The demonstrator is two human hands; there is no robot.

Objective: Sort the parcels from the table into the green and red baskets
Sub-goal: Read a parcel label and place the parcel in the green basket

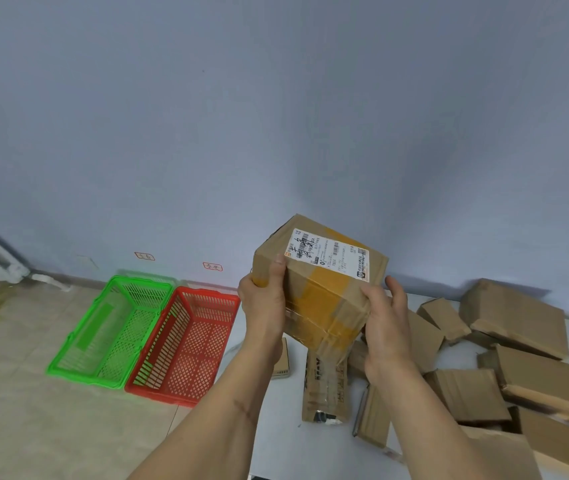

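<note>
Blue wall (276, 98), tiled floor (16, 410), white table (276, 427) strewn with parcels (518, 341)

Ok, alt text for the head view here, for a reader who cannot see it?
Both bare hands, left hand and right hand, hold a taped cardboard parcel with a shipping label up above a white table strewn with more cardboard parcels. To the left, on the tiled floor against a blue wall, an empty green basket and an empty red basket sit side by side.
</note>
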